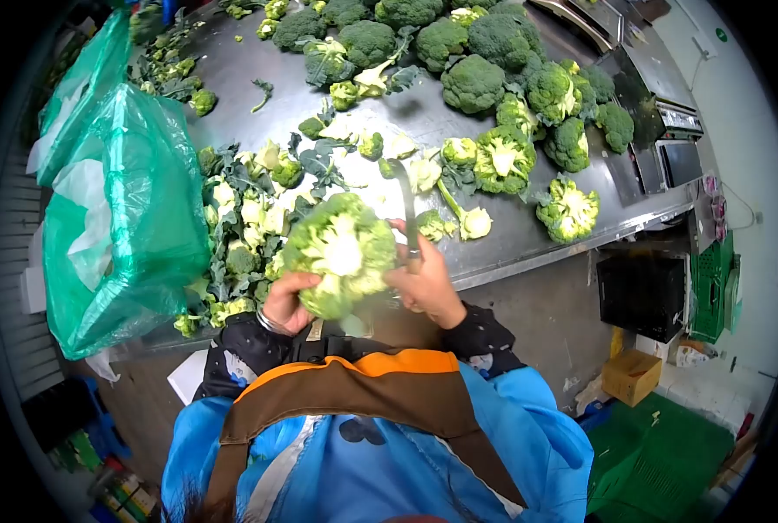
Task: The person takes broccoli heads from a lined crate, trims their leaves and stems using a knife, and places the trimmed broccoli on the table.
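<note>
A broccoli head (341,253) is held in front of my body, its pale cut underside turned up toward me. My left hand (290,303) is closed around its lower left edge. A knife (409,213) with a dark curved blade points away from me, its handle in my closed right hand (428,286). The thumb side of that hand is at the broccoli's right edge; whether it presses on it I cannot tell. Beyond and to the left lies a pile of trimmed stems, leaves and small florets (254,213). Another broccoli head (568,212) rests stem-up to the right.
The metal table (520,222) carries many broccoli heads (473,84) at the back and right. On the left stands a container lined with a green plastic bag (149,200). A black crate (642,296), a cardboard box (631,376) and green crates (659,453) are at the lower right.
</note>
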